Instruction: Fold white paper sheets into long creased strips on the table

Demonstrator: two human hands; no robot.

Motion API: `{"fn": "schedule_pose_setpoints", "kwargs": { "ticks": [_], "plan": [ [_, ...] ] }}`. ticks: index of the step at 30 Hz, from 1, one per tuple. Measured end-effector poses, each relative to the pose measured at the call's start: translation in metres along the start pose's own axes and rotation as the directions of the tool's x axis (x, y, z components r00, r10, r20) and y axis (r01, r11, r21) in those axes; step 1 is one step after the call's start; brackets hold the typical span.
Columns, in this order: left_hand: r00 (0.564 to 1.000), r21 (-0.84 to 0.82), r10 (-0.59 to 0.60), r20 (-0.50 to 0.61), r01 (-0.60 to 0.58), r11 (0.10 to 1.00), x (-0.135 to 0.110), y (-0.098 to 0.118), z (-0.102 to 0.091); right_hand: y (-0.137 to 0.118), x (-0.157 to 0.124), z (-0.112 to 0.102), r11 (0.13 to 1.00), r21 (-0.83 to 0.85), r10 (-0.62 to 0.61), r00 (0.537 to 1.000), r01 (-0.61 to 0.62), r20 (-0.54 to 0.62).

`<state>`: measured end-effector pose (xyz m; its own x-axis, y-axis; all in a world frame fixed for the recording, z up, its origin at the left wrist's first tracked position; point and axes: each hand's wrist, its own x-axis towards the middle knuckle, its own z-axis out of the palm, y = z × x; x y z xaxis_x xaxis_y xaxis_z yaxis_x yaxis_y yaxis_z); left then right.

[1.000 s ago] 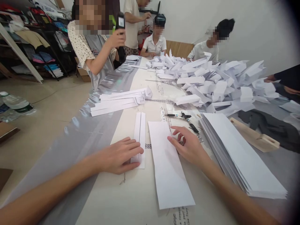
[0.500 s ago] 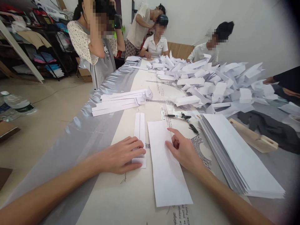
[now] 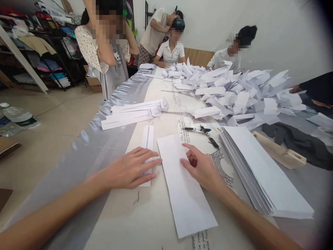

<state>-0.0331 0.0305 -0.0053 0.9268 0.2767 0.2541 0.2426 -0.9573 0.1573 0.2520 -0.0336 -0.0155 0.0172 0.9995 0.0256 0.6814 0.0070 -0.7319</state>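
Observation:
A flat white sheet of paper [image 3: 179, 187] lies at a slant on the tablecloth in front of me. My right hand [image 3: 201, 165] is curled at its right edge, thumb and index finger on the paper, the other fingers tucked in. On the left, my left hand [image 3: 134, 168] rests palm down with fingers stretched over a narrow folded paper strip [image 3: 147, 137]. Its fingertips reach the sheet's left edge. The hand hides the middle of the strip.
A stack of paper sheets [image 3: 262, 170] lies at right, beside a wooden block [image 3: 281, 149]. Pens [image 3: 199, 129] lie ahead. Beyond are folded strips [image 3: 132, 113] and a large heap of folded paper [image 3: 234, 90]. Several people are around the table; one person [image 3: 109, 66] stands at left.
The folded strip has slid left with my left hand. The sheet's top end has swung left and its bottom end slightly right, with my right hand still at its edge.

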Motion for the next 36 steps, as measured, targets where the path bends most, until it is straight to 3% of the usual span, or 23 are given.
{"fn": "schedule_pose_setpoints", "kwargs": {
  "ticks": [5,9,13,20,27,29,33,36],
  "plan": [
    [0.999,0.006,-0.018,0.027,0.018,1.0,0.004,0.022,0.017,-0.001,-0.002,0.004,0.998,0.03,-0.061,0.998,0.06,0.024],
    [0.998,-0.025,-0.016,0.054,0.017,1.0,0.004,0.032,0.018,-0.001,-0.002,0.004,0.989,-0.067,-0.129,0.99,0.133,0.065],
    [0.999,-0.051,-0.014,-0.033,0.012,0.999,0.007,0.037,0.017,0.001,-0.005,0.005,0.956,-0.12,-0.25,0.958,0.267,0.139],
    [0.982,-0.073,-0.148,-0.119,0.14,0.988,0.007,0.033,0.024,-0.004,-0.018,0.012,0.874,-0.212,-0.39,0.891,0.437,0.231],
    [0.967,-0.031,-0.209,-0.142,0.207,0.978,0.001,0.017,0.013,0.0,-0.017,0.01,0.886,-0.155,-0.396,0.887,0.437,0.239],
    [0.933,-0.089,-0.324,-0.154,0.314,0.945,0.001,0.008,0.003,0.004,-0.015,0.008,0.933,-0.099,-0.319,0.922,0.346,0.218],
    [0.745,-0.157,-0.643,-0.174,0.624,0.765,-0.002,-0.01,-0.011,0.008,-0.011,0.005,0.992,0.01,-0.122,0.973,0.123,0.197],
    [0.707,-0.205,-0.7,-0.098,0.675,0.709,-0.004,-0.014,-0.009,0.003,-0.009,0.001,0.994,0.108,-0.055,0.979,0.034,0.195]
  ]
}}
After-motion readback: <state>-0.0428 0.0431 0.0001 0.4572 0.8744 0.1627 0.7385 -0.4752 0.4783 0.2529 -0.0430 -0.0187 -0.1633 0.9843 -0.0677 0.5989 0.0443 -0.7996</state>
